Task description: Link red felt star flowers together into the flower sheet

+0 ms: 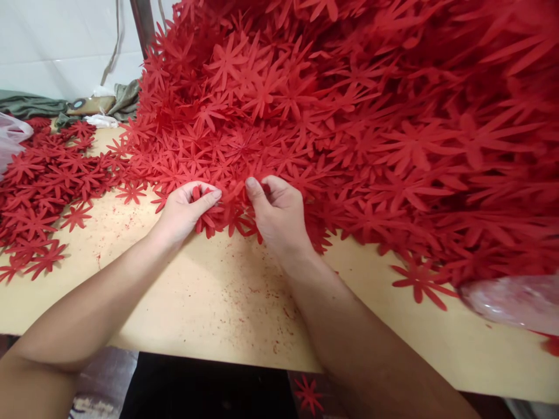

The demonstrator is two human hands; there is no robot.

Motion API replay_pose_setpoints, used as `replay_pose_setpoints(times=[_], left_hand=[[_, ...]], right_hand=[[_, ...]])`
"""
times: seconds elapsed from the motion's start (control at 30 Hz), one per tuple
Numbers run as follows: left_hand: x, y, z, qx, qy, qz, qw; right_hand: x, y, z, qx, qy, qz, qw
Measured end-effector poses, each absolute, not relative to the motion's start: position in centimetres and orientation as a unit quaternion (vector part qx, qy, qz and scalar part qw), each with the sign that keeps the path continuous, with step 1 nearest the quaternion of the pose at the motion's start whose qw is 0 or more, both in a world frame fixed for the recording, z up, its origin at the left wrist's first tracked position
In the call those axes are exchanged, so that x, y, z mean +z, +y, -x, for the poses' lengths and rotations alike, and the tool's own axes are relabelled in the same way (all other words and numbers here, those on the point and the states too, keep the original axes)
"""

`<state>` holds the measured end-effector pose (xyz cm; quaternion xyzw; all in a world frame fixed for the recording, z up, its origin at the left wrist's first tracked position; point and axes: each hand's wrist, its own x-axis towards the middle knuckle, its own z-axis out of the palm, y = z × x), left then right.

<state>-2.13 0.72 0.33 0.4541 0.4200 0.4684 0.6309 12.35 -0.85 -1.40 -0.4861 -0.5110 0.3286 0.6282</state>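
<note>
Both hands pinch thin red flower cutouts (227, 218) at the heap's six o'clock edge, left hand (186, 209) and right hand (277, 212) closed on petals; likely light, floppy, tearable, best gripped near centres

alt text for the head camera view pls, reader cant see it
Two bare hands, the left hand and right hand, pinch red flower-shaped cutouts at the near edge of a huge red pile on a tan table. A thinner spread of cutouts lies at the left, a clear plastic bag at the right.
</note>
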Motion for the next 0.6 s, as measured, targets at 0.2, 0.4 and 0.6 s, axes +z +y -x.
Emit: replay_pose_setpoints(times=[0.2, 0.4, 0.6], left_hand=[[1.1, 1.3, 2.3, 0.505, 0.461, -0.425, 0.593], [1.4, 1.2, 2.2, 0.512, 0.477, -0.404, 0.590], [1.1, 1.9, 2.7, 0.564, 0.460, -0.393, 0.562]], right_hand=[[-2.9, 0.3, -13.0, 0.333, -0.452, 0.482, 0.673], [-3.2, 0.5, -13.4, 0.311, -0.469, 0.481, 0.672], [-2.6, 0.6, -13.9, 0.308, -0.415, 0.501, 0.694]])
